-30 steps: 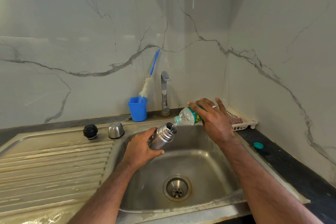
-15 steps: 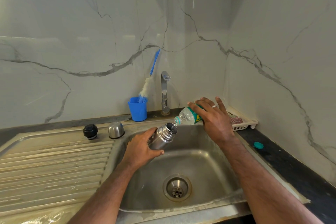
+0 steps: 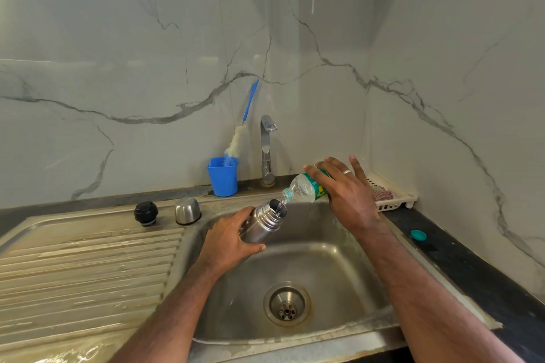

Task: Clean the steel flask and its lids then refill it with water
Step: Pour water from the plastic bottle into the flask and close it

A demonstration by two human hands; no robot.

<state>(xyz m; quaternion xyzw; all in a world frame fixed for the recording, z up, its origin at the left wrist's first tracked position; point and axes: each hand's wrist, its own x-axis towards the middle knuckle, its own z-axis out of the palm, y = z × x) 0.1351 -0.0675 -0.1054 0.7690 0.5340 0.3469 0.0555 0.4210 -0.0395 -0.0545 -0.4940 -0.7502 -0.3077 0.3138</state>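
Over the sink basin, toward its back edge: steel flask, uncapped, tilted with its mouth up and to the right. Left hand grips its lower body, fingers and thumb curled round the barrel.

Touching or just above the flask mouth: neck of a clear plastic water bottle with a green label, tipped down to the left. Right hand holds it from above, thumb and first fingers round the label, outer fingers spread free; a ring shows on one finger. A thin stream of water passes from bottle to flask.

On the drainboard's back edge, left of the basin: black inner stopper and steel cup lid, standing side by side, apart from each other, both off the flask.

On the dark counter at the sink's right edge: small teal bottle cap.

At the back edge: tap, no water running; blue holder with bottle brush leaning on the wall. Back right corner: white drainer basket holding a striped cloth.

Step in hand, by judgement: refilling, with cleaning apparently done. Fill level inside the flask cannot be seen. Next move calls for righting the bottle before overflow, setting it down, then fitting the stopper and afterwards the cup lid.
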